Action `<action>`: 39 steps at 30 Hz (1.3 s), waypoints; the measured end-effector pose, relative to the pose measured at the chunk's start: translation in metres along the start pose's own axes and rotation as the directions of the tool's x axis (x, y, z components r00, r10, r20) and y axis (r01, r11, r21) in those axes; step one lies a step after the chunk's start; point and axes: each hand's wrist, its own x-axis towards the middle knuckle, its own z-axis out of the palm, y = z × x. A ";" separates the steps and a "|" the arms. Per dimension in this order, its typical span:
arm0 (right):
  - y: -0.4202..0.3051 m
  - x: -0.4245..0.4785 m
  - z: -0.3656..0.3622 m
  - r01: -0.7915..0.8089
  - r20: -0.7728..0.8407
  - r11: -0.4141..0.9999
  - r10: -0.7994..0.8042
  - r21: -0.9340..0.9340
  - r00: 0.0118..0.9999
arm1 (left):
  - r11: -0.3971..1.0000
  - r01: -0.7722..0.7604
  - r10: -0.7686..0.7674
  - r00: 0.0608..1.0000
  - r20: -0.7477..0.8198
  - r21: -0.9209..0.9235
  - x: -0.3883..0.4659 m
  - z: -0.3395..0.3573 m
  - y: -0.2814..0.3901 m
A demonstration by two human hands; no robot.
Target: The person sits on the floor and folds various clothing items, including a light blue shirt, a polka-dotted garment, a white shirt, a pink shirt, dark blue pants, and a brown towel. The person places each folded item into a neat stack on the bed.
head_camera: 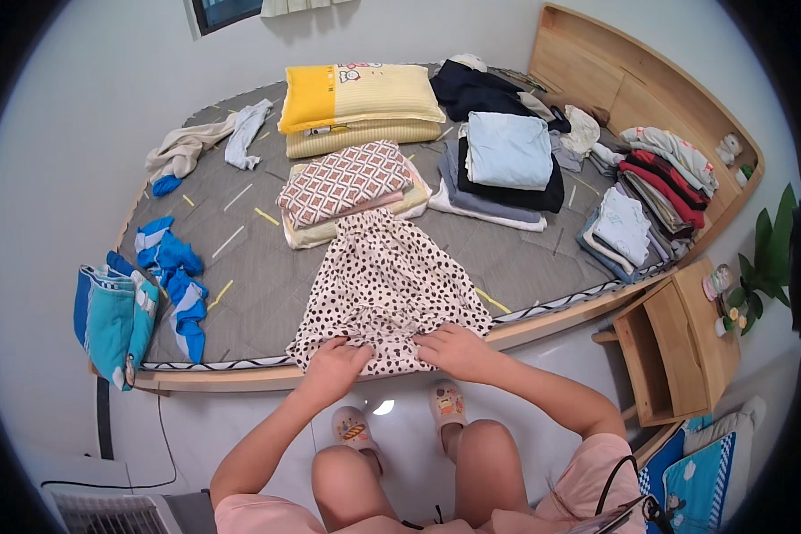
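Note:
A cream garment with dark spots point(400, 280) lies spread at the bed's near edge, its gathered elastic waistband pointing away from me. Part of its lower end hangs over the edge, and the fabric is bunched between my hands. My left hand point(332, 370) rests on the lower left part, fingers bent against the cloth. On the lower right part lies my right hand point(459, 354), its fingertips touching the bunched fabric. Whether either hand pinches the cloth is hidden. Just beyond the waistband sits a folded stack topped by a diamond-patterned cloth point(347, 180).
Two yellow pillows point(387, 97) are stacked farther back. Folded clothes point(509, 150) form piles on the right, near the wooden headboard point(614, 73). Blue-and-white clothing point(177, 267) and a folded teal quilt point(110, 320) lie left. A wooden nightstand point(691, 347) stands right.

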 end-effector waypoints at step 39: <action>0.015 0.000 -0.006 -0.151 0.166 0.979 0.173 -0.137 0.971 | 0.970 0.010 0.033 0.985 -0.172 0.241 0.089 0.010 -0.043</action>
